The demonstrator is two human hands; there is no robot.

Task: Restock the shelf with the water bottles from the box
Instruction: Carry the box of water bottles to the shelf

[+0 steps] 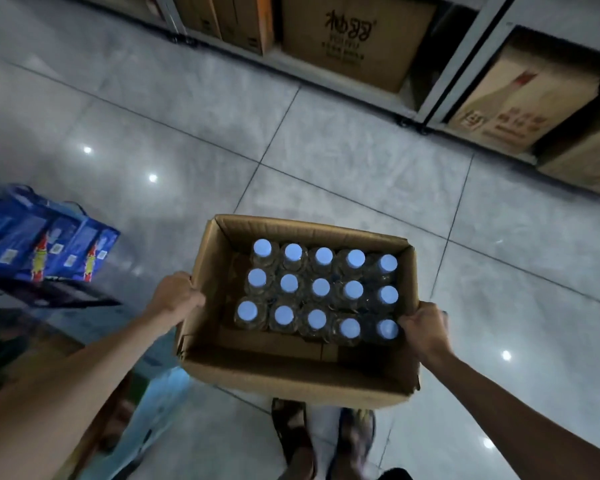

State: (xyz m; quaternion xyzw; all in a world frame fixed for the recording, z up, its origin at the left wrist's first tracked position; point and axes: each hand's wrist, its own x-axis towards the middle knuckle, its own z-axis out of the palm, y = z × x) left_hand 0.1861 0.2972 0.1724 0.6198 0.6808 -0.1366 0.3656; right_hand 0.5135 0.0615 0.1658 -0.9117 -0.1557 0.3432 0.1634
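1. Two hands carry the load: left hand (pixel 175 295) is clamped over the left rim of the box (pixel 291 379), right hand (pixel 425 325) is clamped over the right rim, fingers curled inside the wall. Box appears held clear of the floor, above the person's feet.
2. Water bottles (pixel 321 289) stand upright in the box, three rows of five, pale caps up, packed toward the far and right walls; a bare strip of box bottom shows along the near side.
3. Step judged: transport of the full box toward the shelf (pixel 440 88); no bottle drawn yet.
4. Next move calls for setting the box down near the shelf, level so the bottles do not tip, then freeing one hand.
5. Floor (pixel 326 161): glossy grey tile, lamp reflections, possibly slippery. Visible low shelf bays hold cartons (pixel 354 39). Blue packs (pixel 45 244) lie left of the path.
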